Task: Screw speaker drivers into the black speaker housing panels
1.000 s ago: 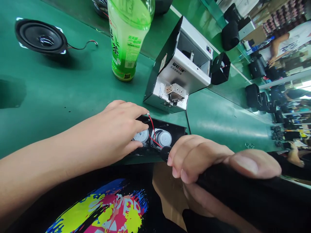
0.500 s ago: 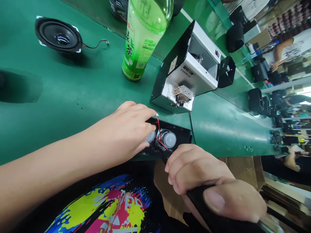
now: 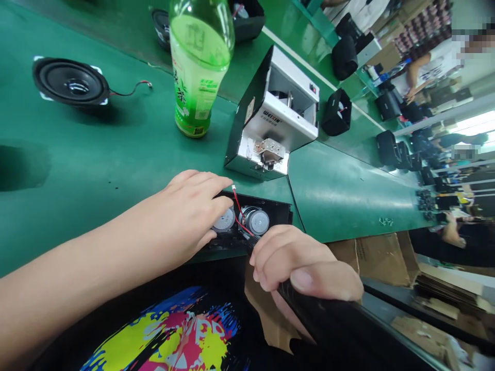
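A black housing (image 3: 284,210) lies at the front edge of the green table, with two round silver-grey speaker magnets inside. One magnet (image 3: 259,222) is in full view; the other (image 3: 224,220) is partly behind fingers. My left hand (image 3: 197,211) rests over the housing's left part, fingers bent and apart, its fingertips beside the white plug of a red wire (image 3: 237,203). My right hand (image 3: 301,263) is wrapped round a black tool (image 3: 325,309), whose tip reaches down into the housing near the right magnet and the red and black wires.
Behind the hands stand a silver-black WEIXIN machine (image 3: 270,118) and a green drink bottle (image 3: 199,72). A loose speaker (image 3: 71,81) with a wire lies at the left. Black housings (image 3: 336,112) stand farther right. Cardboard (image 3: 379,255) is beyond the front edge; other people work in the background.
The whole view has shifted, so the table things sit farther left. The black tool's handle now slants farther to the lower right, and my right hand has turned slightly with it.
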Demonstrator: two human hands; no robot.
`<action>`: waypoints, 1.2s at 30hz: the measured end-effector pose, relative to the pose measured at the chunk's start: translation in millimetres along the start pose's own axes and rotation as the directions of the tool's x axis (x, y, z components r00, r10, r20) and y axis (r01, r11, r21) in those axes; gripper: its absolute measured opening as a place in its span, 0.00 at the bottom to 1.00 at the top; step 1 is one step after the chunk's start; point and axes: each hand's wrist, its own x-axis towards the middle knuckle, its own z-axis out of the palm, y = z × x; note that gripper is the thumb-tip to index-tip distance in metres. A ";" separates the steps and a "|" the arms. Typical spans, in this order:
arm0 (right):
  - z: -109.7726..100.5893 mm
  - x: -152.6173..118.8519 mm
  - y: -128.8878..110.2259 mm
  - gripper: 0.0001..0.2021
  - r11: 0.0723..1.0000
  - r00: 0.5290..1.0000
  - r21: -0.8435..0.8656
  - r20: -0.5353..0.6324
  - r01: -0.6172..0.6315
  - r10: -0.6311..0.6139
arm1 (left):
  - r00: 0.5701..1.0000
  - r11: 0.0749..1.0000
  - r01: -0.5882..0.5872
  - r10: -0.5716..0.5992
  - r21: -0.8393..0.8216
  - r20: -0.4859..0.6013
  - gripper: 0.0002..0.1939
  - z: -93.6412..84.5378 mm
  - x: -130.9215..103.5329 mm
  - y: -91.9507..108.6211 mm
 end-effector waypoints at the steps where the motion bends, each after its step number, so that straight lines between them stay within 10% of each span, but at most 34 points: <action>1: 2.9 -0.2 3.6 0.16 0.999 0.998 0.021 -0.045 0.046 -0.045 | 1.000 1.000 -0.002 0.002 0.018 -0.011 0.26 1.4 -0.8 -0.1; 6: 0.8 20.0 8.8 0.22 0.967 0.935 0.147 -0.321 0.207 -0.152 | 1.000 0.996 -0.028 0.028 0.079 -0.008 0.21 2.2 0.3 -1.4; 14: -66.9 102.9 -34.7 0.28 0.919 0.890 0.252 -0.419 0.303 -0.178 | 0.998 0.999 0.046 -0.047 0.020 0.049 0.27 -2.4 1.0 -13.6; 21: -44.6 183.5 18.4 0.37 0.908 0.866 0.110 -0.366 0.405 -0.342 | 0.998 0.998 0.063 -0.064 0.031 0.029 0.27 -3.6 1.8 -8.1; 29: -47.9 176.7 8.3 0.45 0.927 0.898 0.276 -0.425 0.253 -0.119 | 0.998 0.991 0.066 -0.067 0.118 0.009 0.23 -9.8 -3.5 -3.8; 36: -48.1 125.1 -13.7 0.33 0.872 0.923 0.423 -0.378 0.246 -0.078 | 0.995 0.995 0.088 -0.090 0.055 0.044 0.23 -11.5 -1.2 -7.3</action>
